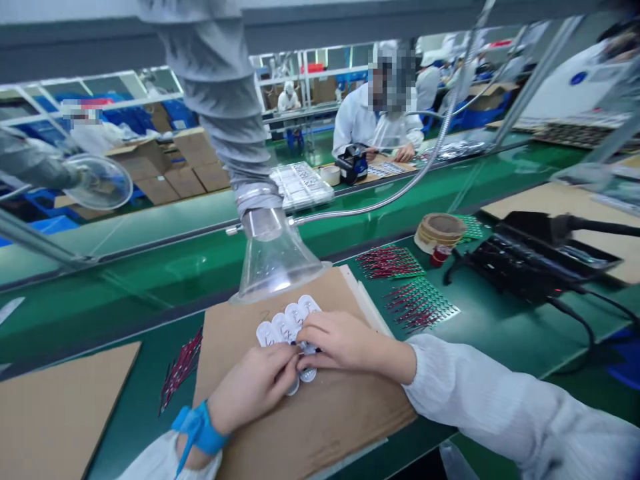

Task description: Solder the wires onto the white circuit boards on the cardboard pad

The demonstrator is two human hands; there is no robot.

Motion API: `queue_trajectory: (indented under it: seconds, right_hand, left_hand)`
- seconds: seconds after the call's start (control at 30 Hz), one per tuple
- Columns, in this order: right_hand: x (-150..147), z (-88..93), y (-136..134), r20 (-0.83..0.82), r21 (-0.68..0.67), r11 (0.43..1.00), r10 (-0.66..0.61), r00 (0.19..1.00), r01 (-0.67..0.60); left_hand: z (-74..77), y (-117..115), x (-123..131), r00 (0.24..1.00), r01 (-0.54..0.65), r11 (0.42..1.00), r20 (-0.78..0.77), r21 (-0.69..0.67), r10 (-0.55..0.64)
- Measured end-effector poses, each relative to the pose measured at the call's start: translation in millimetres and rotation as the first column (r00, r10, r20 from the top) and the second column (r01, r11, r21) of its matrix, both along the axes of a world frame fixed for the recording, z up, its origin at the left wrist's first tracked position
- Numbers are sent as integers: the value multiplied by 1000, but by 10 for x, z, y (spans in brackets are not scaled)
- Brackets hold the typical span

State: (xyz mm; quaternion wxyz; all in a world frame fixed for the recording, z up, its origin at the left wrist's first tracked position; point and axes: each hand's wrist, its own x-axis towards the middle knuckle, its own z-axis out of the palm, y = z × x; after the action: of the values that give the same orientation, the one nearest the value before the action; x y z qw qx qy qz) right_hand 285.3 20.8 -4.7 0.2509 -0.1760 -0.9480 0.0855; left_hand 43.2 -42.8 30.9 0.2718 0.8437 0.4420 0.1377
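Several white oval plastic pieces (267, 333) lie side by side on a brown cardboard sheet (345, 427), some with short dark red wires inside. My left hand (257, 380), with a blue band at its wrist, is closed over the near part of these pieces, thumb and forefinger pinched. Opposite it, my right hand (340, 341) also pinches, its fingertips almost meeting the left ones. Small dark bits show at the fingertips of both hands, too small to name. The fingers cover part of the white pieces.
A clear fume hood (277, 257) hangs just beyond the hands. Red wires (183, 367) lie left of the cardboard. On the right are green circuit boards with red wires (420, 303), a tape roll (440, 232) and a black device (530, 257). A co-worker (360, 120) sits across the bench.
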Motion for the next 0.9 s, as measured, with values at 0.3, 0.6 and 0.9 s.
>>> queue_trajectory:
  seconds: [0.3,0.6,0.9]
  right_hand:
    - [87,103,60,84,188,978,-110,990,92]
    - [781,124,-122,-69,-54,909,-415,907,412]
    - [2640,480,-525,-619,-431,294,-784,-43,853]
  left_hand:
    - [143,110,263,990,-138,990,29,-14,138]
    - [-102,330,-225,926,-301,910,141,-284,350]
    - [-453,630,-505,794,-499,865,375,-47,478]
